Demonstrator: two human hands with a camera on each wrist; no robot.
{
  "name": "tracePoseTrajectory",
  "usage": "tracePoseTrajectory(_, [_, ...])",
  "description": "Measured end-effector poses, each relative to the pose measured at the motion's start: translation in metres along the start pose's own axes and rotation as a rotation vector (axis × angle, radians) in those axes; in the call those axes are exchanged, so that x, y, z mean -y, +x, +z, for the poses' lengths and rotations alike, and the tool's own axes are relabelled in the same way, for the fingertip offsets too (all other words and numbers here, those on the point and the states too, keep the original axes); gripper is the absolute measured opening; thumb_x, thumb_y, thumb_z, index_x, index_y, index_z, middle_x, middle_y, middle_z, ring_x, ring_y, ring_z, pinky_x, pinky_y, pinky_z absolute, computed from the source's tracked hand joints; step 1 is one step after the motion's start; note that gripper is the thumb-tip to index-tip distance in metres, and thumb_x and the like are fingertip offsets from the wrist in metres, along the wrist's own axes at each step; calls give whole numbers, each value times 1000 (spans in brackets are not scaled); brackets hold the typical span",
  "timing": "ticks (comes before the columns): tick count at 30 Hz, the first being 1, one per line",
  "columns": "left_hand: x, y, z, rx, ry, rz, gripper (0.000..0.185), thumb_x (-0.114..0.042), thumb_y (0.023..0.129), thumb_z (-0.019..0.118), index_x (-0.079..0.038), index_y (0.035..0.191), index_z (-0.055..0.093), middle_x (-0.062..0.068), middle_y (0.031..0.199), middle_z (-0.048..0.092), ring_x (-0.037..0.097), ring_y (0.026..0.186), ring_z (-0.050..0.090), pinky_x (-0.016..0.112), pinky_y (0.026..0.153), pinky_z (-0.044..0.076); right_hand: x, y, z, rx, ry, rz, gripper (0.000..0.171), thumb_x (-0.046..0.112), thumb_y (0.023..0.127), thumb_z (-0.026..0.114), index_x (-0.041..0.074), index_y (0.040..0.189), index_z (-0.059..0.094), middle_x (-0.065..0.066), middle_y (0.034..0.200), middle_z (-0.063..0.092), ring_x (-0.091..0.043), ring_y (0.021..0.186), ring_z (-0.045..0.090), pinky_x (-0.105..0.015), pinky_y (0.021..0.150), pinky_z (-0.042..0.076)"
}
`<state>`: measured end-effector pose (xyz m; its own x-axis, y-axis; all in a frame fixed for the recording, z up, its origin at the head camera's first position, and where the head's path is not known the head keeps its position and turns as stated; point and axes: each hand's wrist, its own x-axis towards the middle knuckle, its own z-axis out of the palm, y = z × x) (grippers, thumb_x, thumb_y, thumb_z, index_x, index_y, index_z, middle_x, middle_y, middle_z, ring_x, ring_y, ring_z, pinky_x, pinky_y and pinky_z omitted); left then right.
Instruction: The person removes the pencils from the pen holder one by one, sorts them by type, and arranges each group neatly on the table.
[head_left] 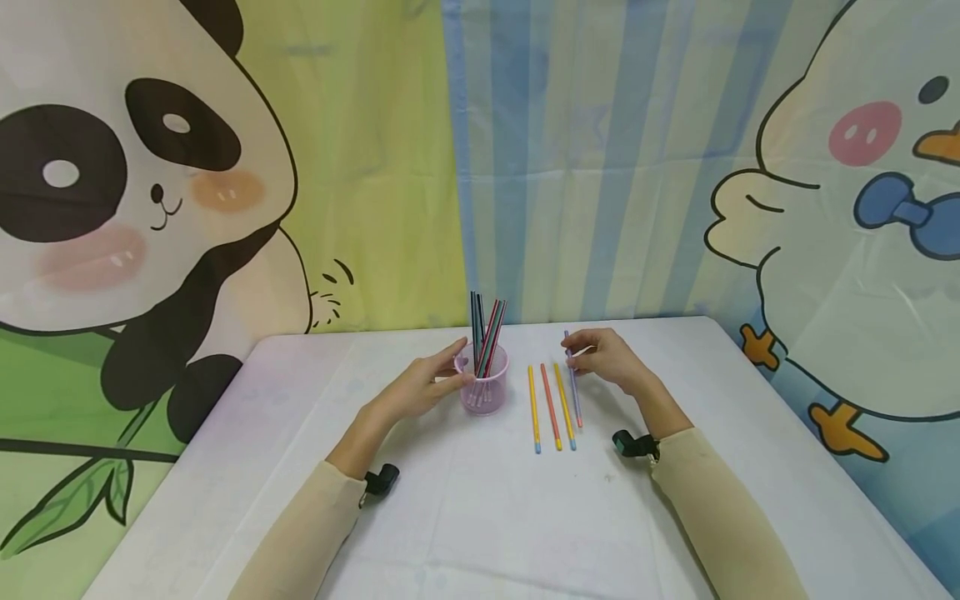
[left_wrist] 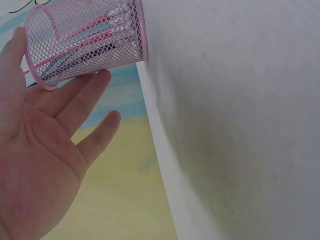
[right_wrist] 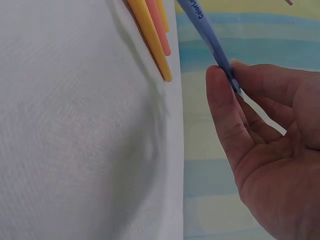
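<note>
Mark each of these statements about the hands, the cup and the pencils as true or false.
1. The left hand touches the side of the pink mesh cup. True.
2. The pink mesh cup lies tipped over on the white table. False: it stands upright with several pencils in it.
3. The right hand pinches the end of a blue pencil. True.
4. Three pencils lie loose on the table beside the blue one. True: yellow, orange and yellow, side by side.
5. The loose pencils lie to the left of the cup. False: in the head view they lie to its right.
6. The right hand rests flat on the table. False: its fingers curl round the pencil's end.
</note>
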<state>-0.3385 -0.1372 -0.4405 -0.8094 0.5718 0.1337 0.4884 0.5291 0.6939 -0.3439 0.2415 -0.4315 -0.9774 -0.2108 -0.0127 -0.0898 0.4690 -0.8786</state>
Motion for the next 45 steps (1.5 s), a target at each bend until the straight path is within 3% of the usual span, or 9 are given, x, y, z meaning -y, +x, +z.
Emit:
tracePoseTrajectory(18, [-1,2,-1,13,-8,-14,81,-61,99,59,-33,166,23,6,157,54,22,136,61,47,116,48,-1,-1,-2,52,-47,52,39,2,96,70,-3,134,65,-26,134,62,-27,100,64,-41,90,64])
tracePoseTrajectory(26, [-1,1,-1,13,-12,-6,81,-60,100,59,-32,167,23,13,160,49,25,136,61,50,116,47,-3,-1,-1,72,-57,53,38,1,97,69,-4,134,65,-26,134,62,-26,97,65,-38,88,64])
tracePoseTrajectory(33, [-1,1,-1,14,-12,-8,80,-60,100,59,-32,167,23,11,158,52,24,136,61,50,116,47,-4,-4,0,99,-52,51,35,0,97,68,-4,132,66,-25,131,63,-25,97,66,-39,88,64])
tracePoseTrajectory(45, [-2,1,-1,13,-1,-15,81,-62,99,58,-33,167,23,8,156,54,23,136,61,49,115,48,-10,-3,3,128,-51,29,31,-2,93,71,-5,124,69,-21,116,67,-19,89,68,-33,80,64])
